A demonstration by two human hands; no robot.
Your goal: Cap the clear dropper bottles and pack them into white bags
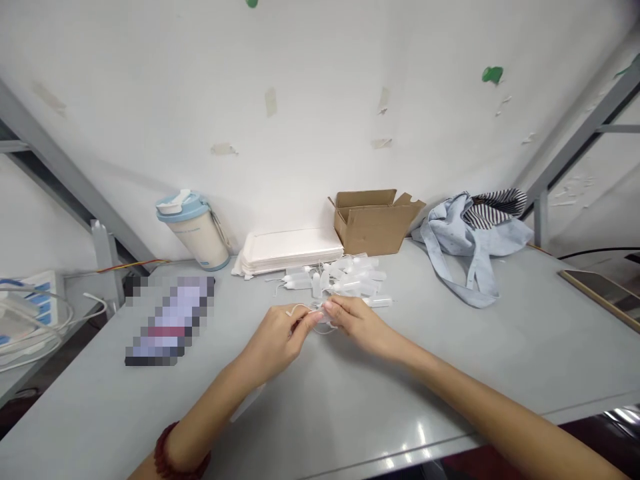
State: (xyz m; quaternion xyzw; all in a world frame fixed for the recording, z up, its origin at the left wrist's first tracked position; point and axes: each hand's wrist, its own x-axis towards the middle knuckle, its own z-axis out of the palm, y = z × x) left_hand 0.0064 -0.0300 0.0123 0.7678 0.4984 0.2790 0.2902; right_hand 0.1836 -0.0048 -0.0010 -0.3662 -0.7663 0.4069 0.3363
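My left hand (278, 337) and my right hand (356, 321) meet over the grey table (450, 360), fingertips pinched together on a small clear plastic piece with a thin white string (320, 316). Just beyond the fingers lies a heap of several small translucent plastic bottles (345, 277). A dark red bead bracelet sits on my left wrist (175, 460).
A stack of white trays (290, 250) and an open cardboard box (373, 220) stand against the wall. A pale blue lidded cup (193, 227) is at back left, a blue cloth bag (475, 233) at back right, a blurred-out flat object (167, 320) to the left.
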